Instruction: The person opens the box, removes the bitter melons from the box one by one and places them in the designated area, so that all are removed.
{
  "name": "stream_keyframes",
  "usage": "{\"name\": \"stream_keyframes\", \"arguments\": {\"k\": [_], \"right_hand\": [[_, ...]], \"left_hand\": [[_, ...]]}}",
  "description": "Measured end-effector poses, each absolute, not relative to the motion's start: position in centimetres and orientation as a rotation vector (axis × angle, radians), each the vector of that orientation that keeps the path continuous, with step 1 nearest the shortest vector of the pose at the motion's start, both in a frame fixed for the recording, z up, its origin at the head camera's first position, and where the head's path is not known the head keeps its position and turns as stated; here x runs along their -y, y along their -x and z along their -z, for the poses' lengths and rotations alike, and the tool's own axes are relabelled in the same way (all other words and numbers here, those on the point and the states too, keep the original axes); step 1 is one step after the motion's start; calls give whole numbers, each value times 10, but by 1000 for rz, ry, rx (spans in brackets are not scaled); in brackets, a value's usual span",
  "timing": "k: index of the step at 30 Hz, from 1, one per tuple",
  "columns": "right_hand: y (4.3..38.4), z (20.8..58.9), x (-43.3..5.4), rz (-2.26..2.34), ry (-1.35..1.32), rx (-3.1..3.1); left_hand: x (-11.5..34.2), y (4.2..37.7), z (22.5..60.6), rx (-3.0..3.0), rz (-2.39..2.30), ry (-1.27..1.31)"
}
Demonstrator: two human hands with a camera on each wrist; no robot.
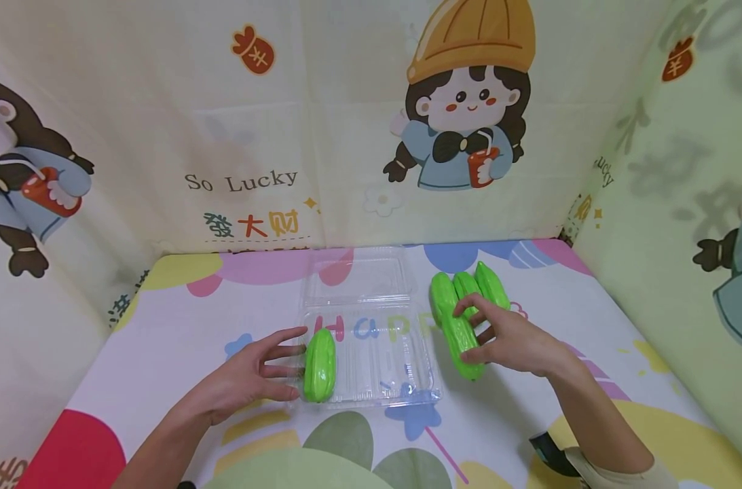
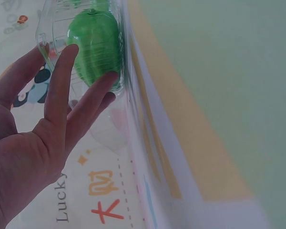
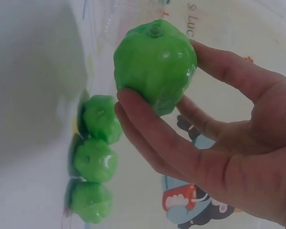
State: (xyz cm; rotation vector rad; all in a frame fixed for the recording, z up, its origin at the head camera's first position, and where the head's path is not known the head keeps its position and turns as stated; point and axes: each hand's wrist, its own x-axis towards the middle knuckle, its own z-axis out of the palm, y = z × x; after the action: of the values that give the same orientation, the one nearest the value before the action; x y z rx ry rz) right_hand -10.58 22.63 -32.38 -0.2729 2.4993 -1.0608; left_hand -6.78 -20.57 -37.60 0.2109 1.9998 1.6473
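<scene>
My right hand (image 1: pixel 517 337) pinches a bright green, ridged toy cucumber (image 1: pixel 459 339) between thumb and fingers. In the right wrist view that held cucumber (image 3: pixel 155 64) hangs above the table, its round stem end towards the camera. Three more cucumbers (image 1: pixel 493 285) lie side by side just beyond this hand. At the left, my left hand (image 1: pixel 239 377) has its fingers spread beside an open clear plastic box (image 1: pixel 379 384). One cucumber (image 1: pixel 320 367) lies lengthwise along the box's left side, and the left fingertips (image 2: pixel 72 50) are at the wall next to it.
The hinged clear lid (image 1: pixel 358 278) lies folded back behind the box. A patterned cloth (image 1: pixel 254 292) with coloured shapes and letters covers the table. Printed fabric walls (image 1: pixel 346 136) enclose the back and both sides.
</scene>
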Motion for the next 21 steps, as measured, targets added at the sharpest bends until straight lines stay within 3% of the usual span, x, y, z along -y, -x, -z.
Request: {"name": "stream_keyframes", "arguments": {"k": [21], "right_hand": [[107, 339, -226, 1042, 296, -2426]], "left_hand": [[206, 68, 375, -2005, -1642, -215]]}}
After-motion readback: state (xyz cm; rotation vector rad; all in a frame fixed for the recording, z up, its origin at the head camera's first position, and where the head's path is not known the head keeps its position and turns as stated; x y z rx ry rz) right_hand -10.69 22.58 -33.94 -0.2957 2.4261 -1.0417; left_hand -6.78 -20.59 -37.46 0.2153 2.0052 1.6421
